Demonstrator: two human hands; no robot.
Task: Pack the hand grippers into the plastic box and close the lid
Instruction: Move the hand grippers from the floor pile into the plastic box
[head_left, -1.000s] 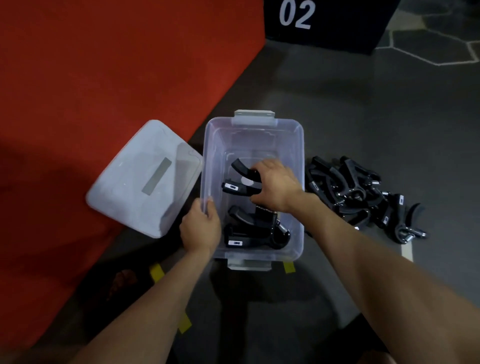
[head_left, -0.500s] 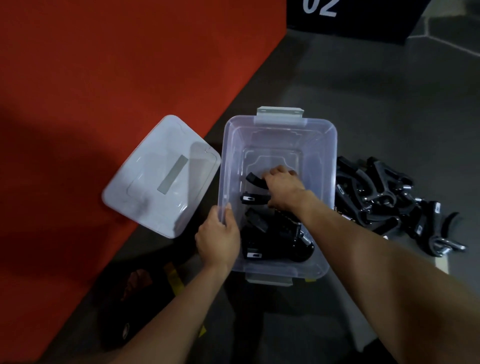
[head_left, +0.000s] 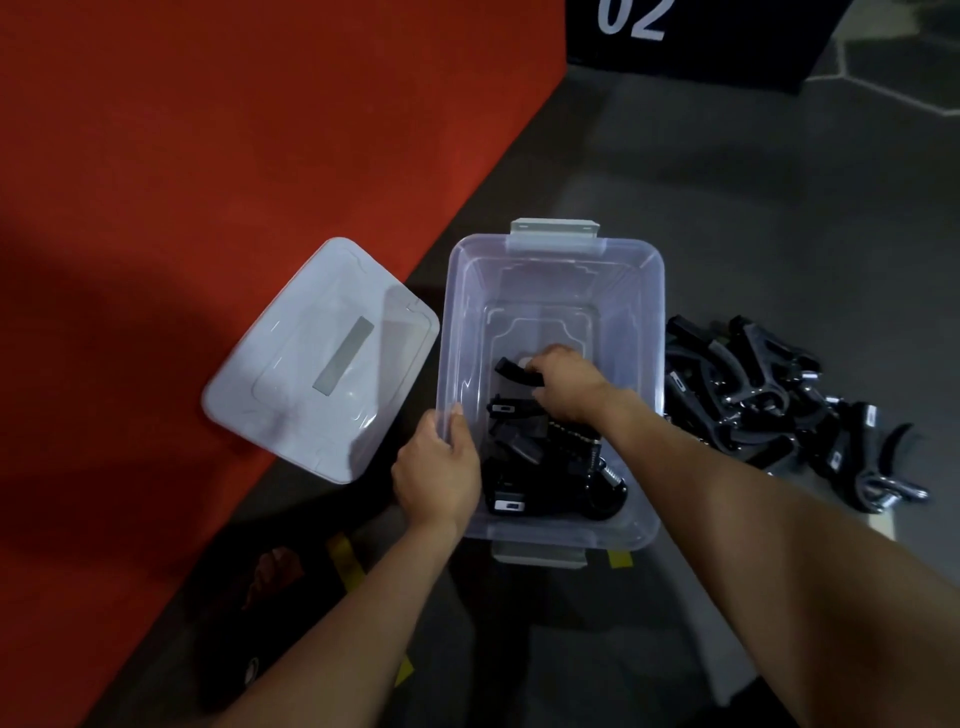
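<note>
A clear plastic box (head_left: 550, 260) stands open on the grey floor. My left hand (head_left: 439, 475) grips its near left rim. My right hand (head_left: 566, 384) reaches down inside and is closed on a black hand gripper (head_left: 511, 371) whose handles point left. Another black hand gripper (head_left: 540, 478) lies in the box's near end. A pile of several black hand grippers (head_left: 769, 405) lies on the floor right of the box. The translucent lid (head_left: 322, 358) rests flat to the left, partly on the red mat.
A red mat (head_left: 208, 156) covers the left side. A black block marked 02 (head_left: 685, 36) stands at the far edge. Yellow tape marks (head_left: 621, 558) sit on the floor near the box. A foot in a sandal (head_left: 270, 571) shows at lower left.
My right hand has lowered the hand gripper deeper into the box. The left hand keeps its hold on the rim. The view has shifted slightly.
</note>
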